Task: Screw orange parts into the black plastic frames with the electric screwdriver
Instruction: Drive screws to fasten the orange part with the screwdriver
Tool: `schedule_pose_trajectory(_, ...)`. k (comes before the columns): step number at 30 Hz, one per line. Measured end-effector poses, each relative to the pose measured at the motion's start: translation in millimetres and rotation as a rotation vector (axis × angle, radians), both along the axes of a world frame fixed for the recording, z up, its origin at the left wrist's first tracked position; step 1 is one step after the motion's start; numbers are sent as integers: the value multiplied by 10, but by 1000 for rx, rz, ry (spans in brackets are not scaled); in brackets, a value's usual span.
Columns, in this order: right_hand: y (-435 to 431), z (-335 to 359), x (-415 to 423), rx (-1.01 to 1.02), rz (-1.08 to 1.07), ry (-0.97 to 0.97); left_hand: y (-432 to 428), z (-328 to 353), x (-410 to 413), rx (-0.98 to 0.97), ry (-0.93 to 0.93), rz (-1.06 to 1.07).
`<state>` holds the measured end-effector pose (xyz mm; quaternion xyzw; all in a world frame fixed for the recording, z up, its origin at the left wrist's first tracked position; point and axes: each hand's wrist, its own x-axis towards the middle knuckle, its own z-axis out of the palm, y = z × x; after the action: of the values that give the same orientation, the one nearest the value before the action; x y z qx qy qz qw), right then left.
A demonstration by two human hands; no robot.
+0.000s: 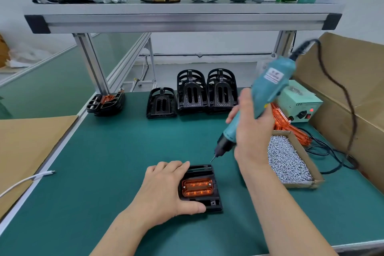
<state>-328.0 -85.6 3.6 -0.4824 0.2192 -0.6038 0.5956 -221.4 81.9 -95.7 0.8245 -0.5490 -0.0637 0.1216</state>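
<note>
- The left hand (164,189) is gripping the black plastic frame (202,169) from its left side, fingers curling over the far left edge and thumb pressing along the near edge.
- The frame is lying flat on the green surface (104,162), near the front, with an orange part (197,187) sitting in its middle.
- The right hand (252,131) is wrapping around the electric screwdriver (268,89), holding it tilted, with the cord end up and to the right.
- The bit is pointing down just past the frame's far right corner; I cannot tell whether it is touching.
- A cardboard tray of screws (288,164) is lying just right of the right forearm.
- More orange parts (282,120) are piling up behind that tray, beside a pale power box (299,104).
- Stacks of black frames (206,91) are standing along the back of the surface.
</note>
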Motion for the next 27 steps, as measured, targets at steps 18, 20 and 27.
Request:
schedule_pose_trajectory(18,-610,-602,-436,788,-263,97,5,-31,20,22,7,-7)
schedule_pose_trajectory(20,-611,-592,-469,813,-250,67,3,-30,22,37,3,-8)
schedule_pose_trajectory(27,-533,-493,-694,934,-117,-171,31,26,41,107,-9,-41)
